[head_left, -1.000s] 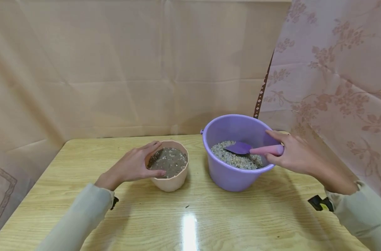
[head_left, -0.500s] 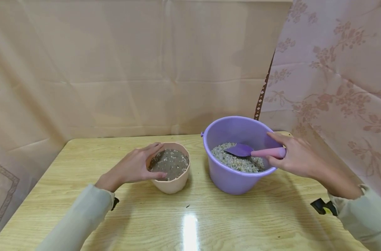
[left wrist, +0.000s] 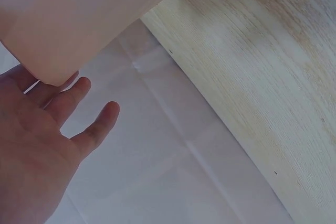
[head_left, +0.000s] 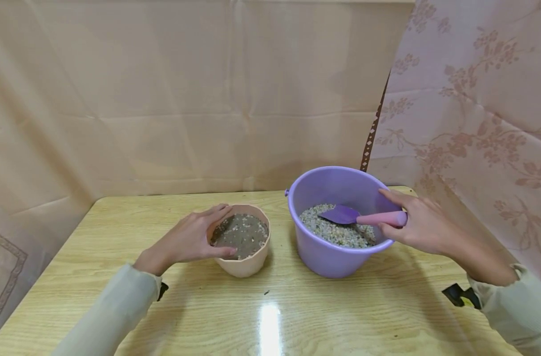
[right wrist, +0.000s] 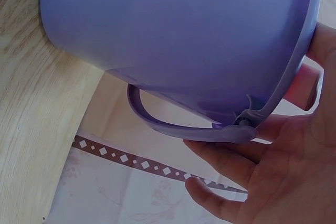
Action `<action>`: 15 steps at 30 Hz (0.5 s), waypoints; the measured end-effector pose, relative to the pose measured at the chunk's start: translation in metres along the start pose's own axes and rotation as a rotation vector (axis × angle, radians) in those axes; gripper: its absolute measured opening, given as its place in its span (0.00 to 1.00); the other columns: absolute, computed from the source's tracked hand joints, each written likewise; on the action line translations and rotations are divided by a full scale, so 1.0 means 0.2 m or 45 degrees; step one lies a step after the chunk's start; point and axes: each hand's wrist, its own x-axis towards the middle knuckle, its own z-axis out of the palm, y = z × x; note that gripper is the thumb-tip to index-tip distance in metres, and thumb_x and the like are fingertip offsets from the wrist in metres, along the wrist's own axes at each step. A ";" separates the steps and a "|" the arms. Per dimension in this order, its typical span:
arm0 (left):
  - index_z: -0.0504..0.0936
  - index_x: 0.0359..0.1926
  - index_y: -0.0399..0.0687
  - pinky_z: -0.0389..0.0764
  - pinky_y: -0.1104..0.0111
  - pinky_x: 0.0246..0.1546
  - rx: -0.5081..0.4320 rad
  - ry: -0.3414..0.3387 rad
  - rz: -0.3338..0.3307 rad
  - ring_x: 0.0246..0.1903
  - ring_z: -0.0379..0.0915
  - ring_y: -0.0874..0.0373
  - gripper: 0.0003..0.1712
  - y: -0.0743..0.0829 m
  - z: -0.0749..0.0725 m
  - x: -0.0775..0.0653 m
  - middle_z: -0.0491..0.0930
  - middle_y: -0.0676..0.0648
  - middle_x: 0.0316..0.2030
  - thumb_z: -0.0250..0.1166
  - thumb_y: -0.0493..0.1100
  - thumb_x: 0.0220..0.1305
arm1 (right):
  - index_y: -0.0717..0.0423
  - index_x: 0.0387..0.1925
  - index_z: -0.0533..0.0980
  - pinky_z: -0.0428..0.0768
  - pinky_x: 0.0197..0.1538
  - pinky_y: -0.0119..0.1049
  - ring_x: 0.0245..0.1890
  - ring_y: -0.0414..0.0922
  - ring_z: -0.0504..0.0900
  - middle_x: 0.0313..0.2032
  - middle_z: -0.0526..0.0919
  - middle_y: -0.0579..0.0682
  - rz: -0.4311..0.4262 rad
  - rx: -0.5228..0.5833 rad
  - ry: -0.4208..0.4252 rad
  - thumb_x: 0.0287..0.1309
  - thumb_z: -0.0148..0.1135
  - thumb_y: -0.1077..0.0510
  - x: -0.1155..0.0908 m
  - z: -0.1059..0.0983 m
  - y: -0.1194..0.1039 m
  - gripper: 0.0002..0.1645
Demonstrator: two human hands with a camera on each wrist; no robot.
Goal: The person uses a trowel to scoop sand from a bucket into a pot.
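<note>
My left hand (head_left: 188,237) grips a small peach flowerpot (head_left: 241,267), thumb over the near rim and fingers along the left side. Grey-brown soil (head_left: 244,235) flecked with pale grains fills it nearly to the top. In the left wrist view, the fingers (left wrist: 79,98) reach round the outside of the pot (left wrist: 79,19). On the right, my right hand (head_left: 424,225) holds the rim of a purple bucket (head_left: 333,259). Coarse gravel (head_left: 328,230) lies inside, with a purple-bladed trowel (head_left: 341,215) on it. The trowel's pink handle (head_left: 379,219) leans across the rim, between thumb and index finger.
Both containers stand on a light wooden table (head_left: 217,316), a gap between them. A beige cloth (head_left: 172,99) hangs behind, and a floral cloth (head_left: 484,123) at the right. The bucket's carrying handle (right wrist: 173,129) hangs down outside, near the right fingers. A dark speck (head_left: 266,292) lies in front.
Flowerpot and bucket have both slid slightly toward me over the table, with each hand staying on its rim. The trowel has travelled along in the bucket.
</note>
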 end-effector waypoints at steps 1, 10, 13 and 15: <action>0.62 0.75 0.49 0.70 0.44 0.59 0.003 0.002 0.003 0.63 0.68 0.38 0.59 0.00 0.00 0.00 0.63 0.40 0.72 0.70 0.74 0.49 | 0.57 0.72 0.65 0.65 0.29 0.37 0.32 0.46 0.75 0.63 0.73 0.66 0.002 0.002 -0.003 0.56 0.66 0.47 0.00 0.00 0.00 0.44; 0.62 0.75 0.50 0.72 0.46 0.57 0.008 0.006 0.032 0.61 0.71 0.40 0.58 0.02 -0.01 -0.01 0.66 0.41 0.70 0.69 0.74 0.51 | 0.57 0.71 0.66 0.67 0.31 0.38 0.37 0.49 0.76 0.64 0.73 0.66 -0.003 0.013 -0.004 0.57 0.66 0.47 0.00 0.00 0.00 0.43; 0.61 0.75 0.51 0.72 0.47 0.58 0.000 0.010 0.027 0.61 0.72 0.41 0.55 0.03 -0.01 0.01 0.67 0.41 0.69 0.67 0.72 0.55 | 0.56 0.70 0.68 0.68 0.34 0.40 0.40 0.51 0.76 0.64 0.73 0.66 -0.022 0.007 0.005 0.57 0.66 0.48 0.00 0.00 0.00 0.41; 0.60 0.76 0.51 0.72 0.47 0.58 -0.008 0.016 0.018 0.61 0.72 0.42 0.53 0.04 -0.02 0.02 0.69 0.41 0.68 0.66 0.70 0.58 | 0.56 0.71 0.67 0.68 0.35 0.40 0.39 0.51 0.76 0.63 0.74 0.66 -0.027 0.006 0.009 0.57 0.66 0.47 0.00 -0.01 0.00 0.42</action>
